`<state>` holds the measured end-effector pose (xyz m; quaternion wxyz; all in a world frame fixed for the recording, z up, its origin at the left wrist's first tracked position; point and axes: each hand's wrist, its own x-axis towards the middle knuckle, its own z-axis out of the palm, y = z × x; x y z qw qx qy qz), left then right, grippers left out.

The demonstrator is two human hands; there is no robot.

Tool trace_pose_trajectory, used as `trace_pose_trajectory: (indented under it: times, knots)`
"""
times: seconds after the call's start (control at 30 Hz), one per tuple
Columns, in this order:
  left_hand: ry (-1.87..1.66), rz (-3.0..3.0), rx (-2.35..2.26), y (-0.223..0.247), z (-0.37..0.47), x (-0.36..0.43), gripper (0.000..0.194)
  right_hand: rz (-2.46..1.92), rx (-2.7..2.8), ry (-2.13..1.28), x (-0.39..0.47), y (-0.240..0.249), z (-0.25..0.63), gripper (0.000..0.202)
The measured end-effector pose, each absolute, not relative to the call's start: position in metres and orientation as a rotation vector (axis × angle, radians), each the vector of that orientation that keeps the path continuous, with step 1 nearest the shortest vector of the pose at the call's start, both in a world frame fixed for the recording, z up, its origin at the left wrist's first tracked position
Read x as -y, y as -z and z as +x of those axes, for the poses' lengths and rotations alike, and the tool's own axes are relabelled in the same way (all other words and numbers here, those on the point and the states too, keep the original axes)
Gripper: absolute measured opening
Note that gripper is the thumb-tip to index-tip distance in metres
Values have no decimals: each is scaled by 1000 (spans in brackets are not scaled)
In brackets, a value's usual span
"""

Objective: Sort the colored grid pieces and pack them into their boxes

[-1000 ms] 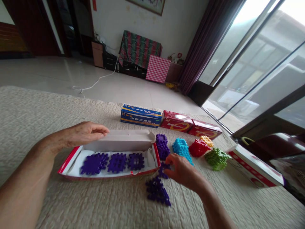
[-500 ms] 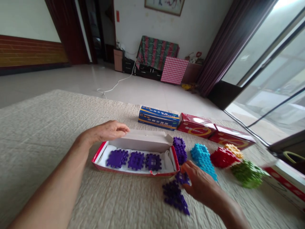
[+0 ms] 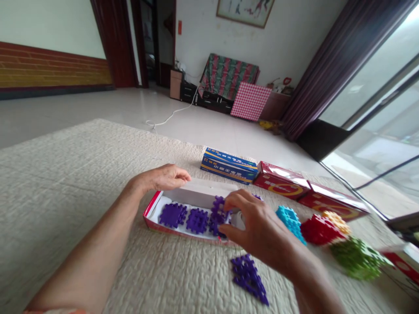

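Note:
An open box (image 3: 151, 210) with a red rim and white lining holds stacks of purple lattice pieces (image 3: 197, 220). My left hand (image 3: 173, 176) has its fingers closed on the raised white flap (image 3: 209, 185) at the back. Over the box's right end, my right hand (image 3: 244, 216) grips a purple piece (image 3: 218, 209) between thumb and fingers, above the rightmost stack. More purple pieces (image 3: 249, 279) lie on the quilted cover in front of the box. Part of another purple pile behind my right hand is hidden.
Behind stand a blue box (image 3: 229, 166) and two red boxes (image 3: 282, 179). To the right lie light blue (image 3: 290, 221), red (image 3: 322, 229), yellow (image 3: 336, 221) and green pieces (image 3: 358, 258), with another red-and-white box (image 3: 404, 261) beyond.
My right hand has lifted a purple piece from beside the box and carried it left over the box's right end. My left hand stays at the flap. The view has shifted slightly.

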<state>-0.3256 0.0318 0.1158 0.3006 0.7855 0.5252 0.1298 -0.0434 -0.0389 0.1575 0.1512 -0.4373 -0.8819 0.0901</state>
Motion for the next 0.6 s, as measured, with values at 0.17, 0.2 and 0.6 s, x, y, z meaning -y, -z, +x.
trace_pose_trajectory:
  times: [0.17, 0.2, 0.6]
  knots:
    - [-375, 2112, -1400, -115, -326, -32, 36, -1212, 2741, -386, 27, -130, -88, 23]
    - [-380, 2112, -1399, -114, -327, -32, 36, -1201, 2762, -395, 25, -125, -89, 23]
    - [-390, 2128, -1396, -110, -329, -34, 38, -1183, 2712, -413, 18, -120, -88, 20]
